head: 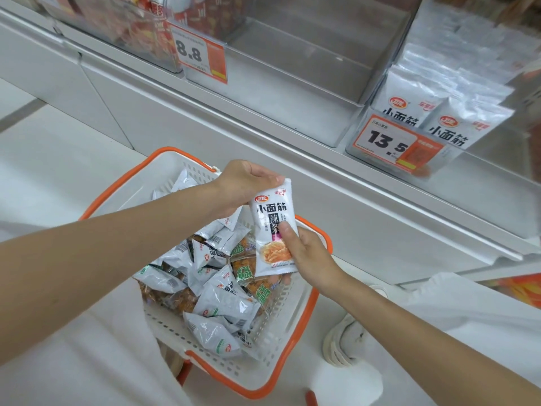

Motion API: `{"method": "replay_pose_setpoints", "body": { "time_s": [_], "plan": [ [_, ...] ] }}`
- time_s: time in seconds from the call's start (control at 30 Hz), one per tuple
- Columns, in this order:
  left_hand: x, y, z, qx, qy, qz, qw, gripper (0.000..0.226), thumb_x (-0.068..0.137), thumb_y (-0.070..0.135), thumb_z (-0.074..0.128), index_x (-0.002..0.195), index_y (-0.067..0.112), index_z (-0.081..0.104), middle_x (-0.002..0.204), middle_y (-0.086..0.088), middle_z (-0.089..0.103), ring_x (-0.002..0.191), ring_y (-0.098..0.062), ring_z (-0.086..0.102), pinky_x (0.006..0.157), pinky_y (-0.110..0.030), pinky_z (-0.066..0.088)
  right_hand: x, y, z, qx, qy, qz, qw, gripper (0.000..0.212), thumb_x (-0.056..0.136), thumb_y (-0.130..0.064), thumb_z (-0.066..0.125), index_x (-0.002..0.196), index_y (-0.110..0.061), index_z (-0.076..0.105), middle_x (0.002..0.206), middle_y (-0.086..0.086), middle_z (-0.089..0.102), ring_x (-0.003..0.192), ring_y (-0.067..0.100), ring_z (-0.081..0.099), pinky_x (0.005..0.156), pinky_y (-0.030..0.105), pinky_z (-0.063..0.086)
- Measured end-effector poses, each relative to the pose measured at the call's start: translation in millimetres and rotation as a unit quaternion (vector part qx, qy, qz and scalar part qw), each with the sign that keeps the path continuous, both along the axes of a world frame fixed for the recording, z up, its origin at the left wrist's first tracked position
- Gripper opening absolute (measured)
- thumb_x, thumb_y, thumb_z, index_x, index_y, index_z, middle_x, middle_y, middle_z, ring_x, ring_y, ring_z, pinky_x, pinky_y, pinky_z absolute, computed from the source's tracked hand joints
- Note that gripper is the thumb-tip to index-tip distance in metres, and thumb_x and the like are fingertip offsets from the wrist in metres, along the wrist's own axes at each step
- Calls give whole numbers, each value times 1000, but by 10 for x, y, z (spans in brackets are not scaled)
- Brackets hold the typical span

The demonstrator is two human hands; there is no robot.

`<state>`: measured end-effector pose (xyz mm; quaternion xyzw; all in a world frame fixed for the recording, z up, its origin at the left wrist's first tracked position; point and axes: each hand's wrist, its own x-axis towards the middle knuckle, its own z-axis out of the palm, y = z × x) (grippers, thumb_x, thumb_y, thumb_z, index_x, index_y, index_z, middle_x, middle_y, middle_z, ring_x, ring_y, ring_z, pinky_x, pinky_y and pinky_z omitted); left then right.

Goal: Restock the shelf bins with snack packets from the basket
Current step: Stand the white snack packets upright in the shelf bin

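Bright, even light with only soft shadows. The clear bins point(292, 83) shine with glare. The edges look bent and blurry.

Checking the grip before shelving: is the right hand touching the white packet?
Touching. Head view: the right hand pinches the white packet, thumb on its front.

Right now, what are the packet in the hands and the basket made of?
The packet looks like thin glossy plastic film: it shines and has sealed edges. The basket looks like hard matte plastic, white with an orange rim, molded with rows of slots.
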<state>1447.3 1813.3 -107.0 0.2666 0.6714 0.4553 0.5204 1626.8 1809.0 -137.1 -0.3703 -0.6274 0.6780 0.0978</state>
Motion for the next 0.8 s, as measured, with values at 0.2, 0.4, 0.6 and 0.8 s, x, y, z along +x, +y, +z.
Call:
{"method": "replay_pose_setpoints", "body": {
  "time_s": [0.2,0.4,0.6,0.8],
  "plan": [
    [-19,52,9,31,22,67,997,4,84,15,73,83,12,73,72,-2,72,60,-13,65,57,-24,54,-25,28,-62,-54,25,-42,997,51,82,-52,55,104,-7,63,79,9,74,65,24,71,53,28,56],
    [-46,84,50,62,41,73,995,8,85,15,73,88,8,74,76,-5,73,61,-15,68,60,-29,57,-5,31,-71,-87,27,-45,995,23,79,-4,76,98,-13,66,86,4,75,78,19,72,68,26,60],
    [-5,76,76,83,49,73,993,6,85,11,72,88,6,74,70,0,71,54,-7,65,48,-18,49,43,80,-87,-60,18,-33,998,26,79,-2,77,99,-14,65,86,4,75,75,20,72,70,31,61],
    [153,205,390,143,99,-32,984,14,84,8,72,94,-1,73,69,3,71,56,-3,63,57,-15,50,142,334,221,-4,24,-33,999,53,76,-37,79,122,-21,59,112,-8,72,103,11,69,90,26,53]
  ]
}}
